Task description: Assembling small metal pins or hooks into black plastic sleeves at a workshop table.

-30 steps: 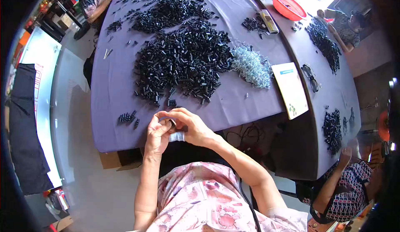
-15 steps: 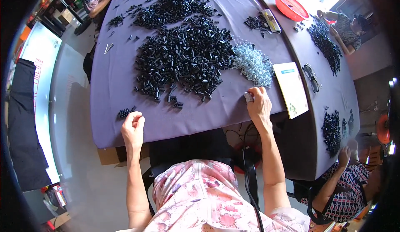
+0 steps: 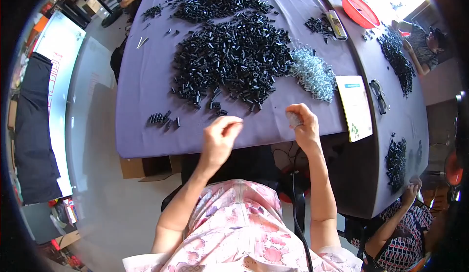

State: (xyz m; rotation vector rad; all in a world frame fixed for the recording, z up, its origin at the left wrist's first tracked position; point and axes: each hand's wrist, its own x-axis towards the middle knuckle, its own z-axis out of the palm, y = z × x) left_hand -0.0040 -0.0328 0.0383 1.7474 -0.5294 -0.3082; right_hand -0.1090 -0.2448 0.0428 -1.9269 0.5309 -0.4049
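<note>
Our right hand (image 3: 302, 125) is closed on a small silvery piece (image 3: 294, 119) over the near edge of the purple table (image 3: 146, 86), while our left hand (image 3: 221, 136) hangs empty, fingers loosely curled. The big black pile (image 3: 234, 57) lies at twelve o'clock of both hands — the left slightly nearer. Half a second ago the hands were wide apart; now they've drawn together.

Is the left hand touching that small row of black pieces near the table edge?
Apart. The head view shows purple cloth between the left hand and the small row of black pieces.
</note>
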